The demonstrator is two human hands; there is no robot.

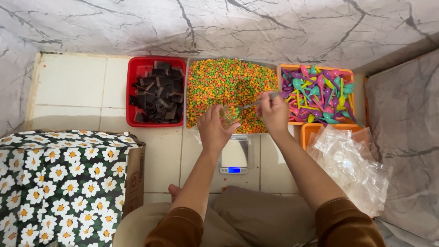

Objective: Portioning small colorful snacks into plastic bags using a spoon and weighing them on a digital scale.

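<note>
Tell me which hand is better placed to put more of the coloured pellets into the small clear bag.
Right, probably. The right hand holds a metal spoon pointed at the small clear bag, over the tray of coloured pellets. The left hand is occupied holding that bag.

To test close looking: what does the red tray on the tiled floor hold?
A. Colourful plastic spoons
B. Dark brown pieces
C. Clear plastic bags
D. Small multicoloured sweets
B: the red tray is piled with dark brown pieces, while the spoons, bags and sweets lie in other places to its right.
</note>
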